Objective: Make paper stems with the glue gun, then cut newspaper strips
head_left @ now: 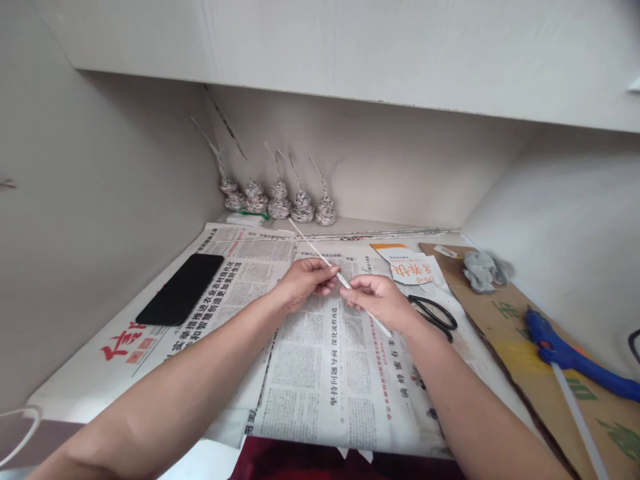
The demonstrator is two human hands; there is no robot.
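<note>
A thin white rolled-paper stick (313, 248) slants across the middle of the table, held above the newspaper (310, 360). My left hand (309, 280) pinches it near its middle. Just to the right, my right hand (377, 301) grips it lower down, and its near end sticks out below that palm. The fingers of both hands are closed on the stick, a small gap apart. Close to my right wrist lie black-handled scissors (436, 313), their blades mostly hidden.
Several woven paper gourds (279, 200) stand along the back wall, near long paper sticks (390, 233). A black phone (180, 290) lies at left. At right are a printed card (407, 263), cardboard (493, 320), a grey cloth (483, 270) and a blue glue gun (565, 347).
</note>
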